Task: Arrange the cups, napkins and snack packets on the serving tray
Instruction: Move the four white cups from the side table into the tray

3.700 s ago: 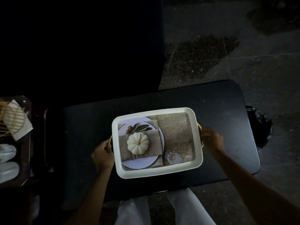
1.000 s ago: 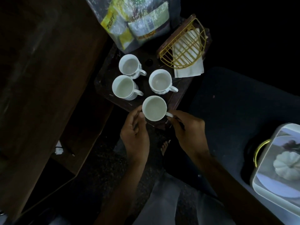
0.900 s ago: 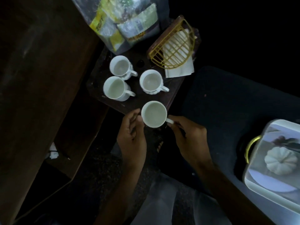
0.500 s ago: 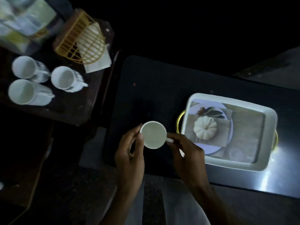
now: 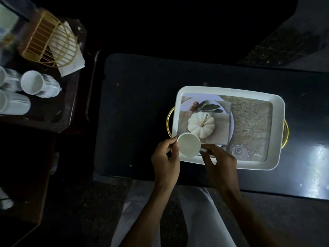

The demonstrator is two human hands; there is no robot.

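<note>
Left hand (image 5: pixel 165 163) grips the rim of an empty white cup (image 5: pixel 188 144) and right hand (image 5: pixel 219 164) pinches its handle, at the near-left corner of the serving tray (image 5: pixel 277 132) on the desk (image 5: pixel 135 113). The tray's bottom bears a pumpkin print; its small label is unreadable. The wire holder (image 5: pixel 48 38) contains napkins (image 5: pixel 71 65).

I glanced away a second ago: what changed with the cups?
The left hand and right hand carried one cup from the side table rightward to the tray, near left corner, still gripping it. The other cups and napkins stayed put.
</note>
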